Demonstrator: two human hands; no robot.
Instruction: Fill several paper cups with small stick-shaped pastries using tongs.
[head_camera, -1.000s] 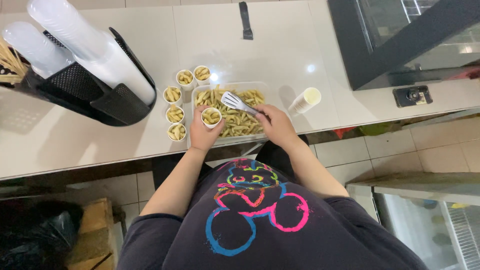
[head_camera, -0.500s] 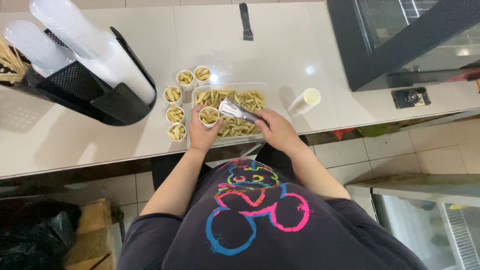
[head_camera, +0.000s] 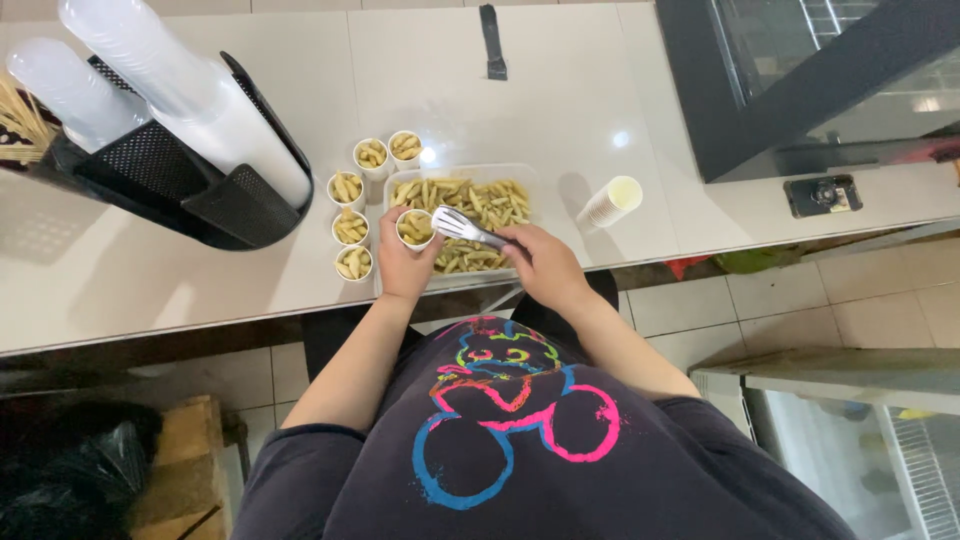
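My left hand (head_camera: 403, 262) is wrapped around a small cup (head_camera: 415, 228) of fries held over the near-left corner of the tray (head_camera: 528, 180), while my right hand (head_camera: 540, 262) grips tongs (head_camera: 462, 226) pointing left at that cup, five filled cups (head_camera: 352, 227) lined up further left.

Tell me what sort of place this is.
Probably a food stall or snack counter: a tray of fries, small filled paper cups, stacked plastic cups in a dispenser, and a glass display case.

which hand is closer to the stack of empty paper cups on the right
Right. The right hand, holding tongs, is just left of the cup stack; the left hand is farther left, holding a filled cup.
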